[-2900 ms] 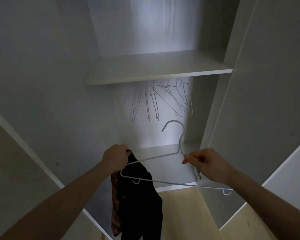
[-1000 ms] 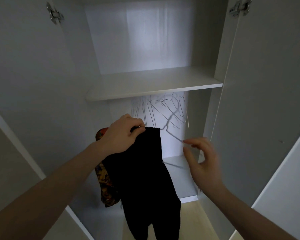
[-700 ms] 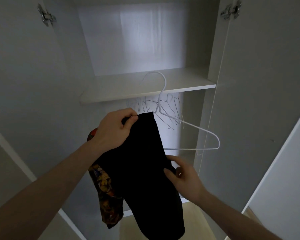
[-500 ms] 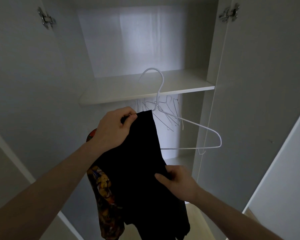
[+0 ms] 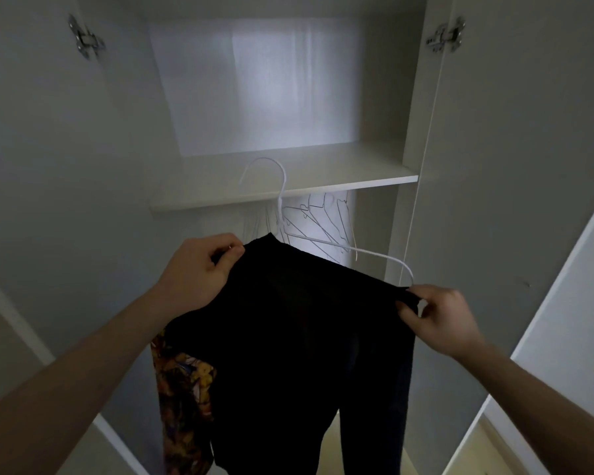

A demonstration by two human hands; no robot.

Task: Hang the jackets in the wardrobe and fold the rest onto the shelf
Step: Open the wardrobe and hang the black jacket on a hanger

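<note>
- You hold a black garment spread out between your two hands, in front of the open wardrobe and below the front edge of its shelf.
- Your left hand grips the garment's upper left corner, fingers curled over the cloth with the thumb pinching on top.
- Your right hand pinches the upper right corner between thumb and fingertips; that corner sits lower than the left one, so the top edge slopes down to the right.
- The rest of the black cloth hangs straight down from that edge and runs out of the bottom of the view.
- A white wire hanger sits behind the garment's top edge: its hook rises in front of the shelf's front edge, and its right arm curves down to end just beside your right hand. Its left arm is hidden by the cloth.
- A patterned orange and yellow cloth hangs beneath your left forearm, touching the black garment's left side.
- Several bare wire hangers hang under the shelf, behind the one you are using.
- Both wardrobe doors stand open, with a metal hinge at the upper left and another hinge at the upper right.
</note>
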